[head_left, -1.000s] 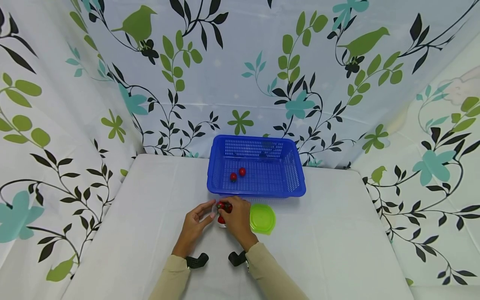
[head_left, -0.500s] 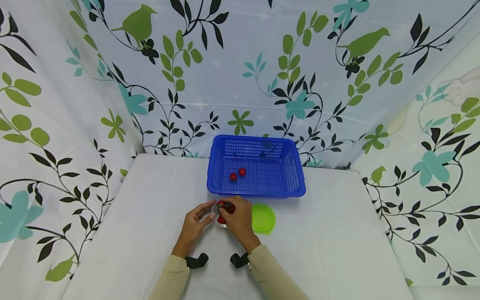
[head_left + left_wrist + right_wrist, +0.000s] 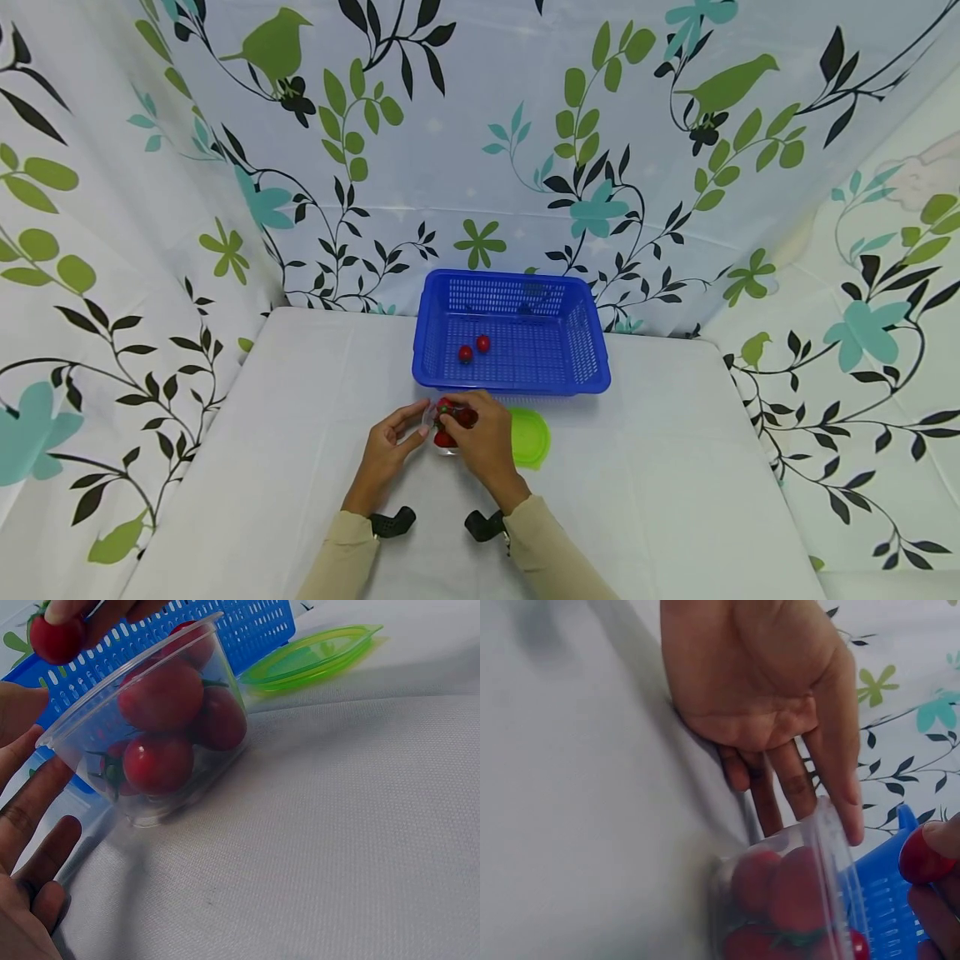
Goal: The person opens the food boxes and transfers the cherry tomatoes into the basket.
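Observation:
My left hand [image 3: 382,454] holds a clear plastic container [image 3: 146,820] by one rim corner, with the thumb near the rim and the fingers along the outside. Several red tomatoes [image 3: 161,694] with green stems lie in it. My right hand [image 3: 483,435] pinches another small tomato [image 3: 56,641] between thumb and fingers, just above the container's rim. In the right wrist view that pinched tomato [image 3: 924,855] shows next to the rim, outside the opening as seen from there. From the head camera, the right hand partly hides the container.
A blue perforated basket [image 3: 592,333] stands behind the hands, with two tomatoes [image 3: 466,354] inside near its front left. The bright green lid [image 3: 531,439] lies on the white-covered table [image 3: 660,467], right of my right hand. Leaf-printed cloth [image 3: 480,150] hangs around the table.
My right hand has shifted slightly to the right with a tomato in its fingers, covering more of the green lid. The left hand stays at the container.

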`<state>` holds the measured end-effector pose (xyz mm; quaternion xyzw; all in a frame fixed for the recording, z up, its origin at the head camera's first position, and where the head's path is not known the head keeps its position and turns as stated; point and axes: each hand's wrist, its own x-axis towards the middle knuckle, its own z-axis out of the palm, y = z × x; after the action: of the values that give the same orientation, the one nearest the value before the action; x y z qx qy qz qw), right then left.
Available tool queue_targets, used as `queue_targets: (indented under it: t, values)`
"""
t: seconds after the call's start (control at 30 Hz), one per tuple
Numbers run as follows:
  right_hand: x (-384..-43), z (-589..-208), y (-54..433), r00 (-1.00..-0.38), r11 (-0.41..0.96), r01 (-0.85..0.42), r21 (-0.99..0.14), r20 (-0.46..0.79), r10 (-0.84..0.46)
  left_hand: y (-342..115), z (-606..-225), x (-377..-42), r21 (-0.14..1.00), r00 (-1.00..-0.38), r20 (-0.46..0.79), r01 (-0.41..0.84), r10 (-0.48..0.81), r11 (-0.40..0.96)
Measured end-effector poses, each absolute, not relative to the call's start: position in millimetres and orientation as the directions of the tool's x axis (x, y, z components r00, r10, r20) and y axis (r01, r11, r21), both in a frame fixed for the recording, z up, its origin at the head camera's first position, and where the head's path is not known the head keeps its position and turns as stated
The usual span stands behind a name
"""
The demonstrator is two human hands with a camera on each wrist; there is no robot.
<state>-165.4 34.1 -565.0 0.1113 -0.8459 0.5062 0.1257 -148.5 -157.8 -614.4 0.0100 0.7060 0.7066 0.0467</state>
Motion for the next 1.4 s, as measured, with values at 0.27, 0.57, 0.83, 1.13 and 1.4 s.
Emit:
queue_targets:
  t: [0.27, 0.57, 0.83, 1.13, 1.4]
  values:
    - [-165.3, -552.7, 40.2, -0.939, 0.397, -0.334, -0.855, 0.339, -0.060, -157.7, -615.7, -149.2, 0.998, -0.995, -0.060, -0.061, 0.075, -0.002]
    - [-168.3, -545.9, 46.1, -0.935, 0.394, -0.341, -0.854, 0.352, -0.048, -156.3, -614.7, -148.2, 0.996, -0.993, -0.090, -0.091, 0.073, -0.007]
    - [-170.9, -536.8, 49.5, -0.928, 0.402, -0.349, -0.846, 0.372, -0.021, -156.7, -613.7, -147.9, 0.995, -0.993, -0.097, -0.098, 0.072, -0.013]
    - [-176.7, -528.7, 54.3, -0.925, 0.395, -0.352, -0.849, 0.380, -0.008, -156.9, -613.8, -148.2, 0.996, -0.994, -0.085, -0.085, 0.072, -0.002]
    - [-186.4, -520.0, 63.4, -0.919, 0.365, -0.357, -0.860, 0.393, 0.027, -156.9, -614.7, -148.3, 0.996, -0.994, -0.085, -0.086, 0.069, -0.012]
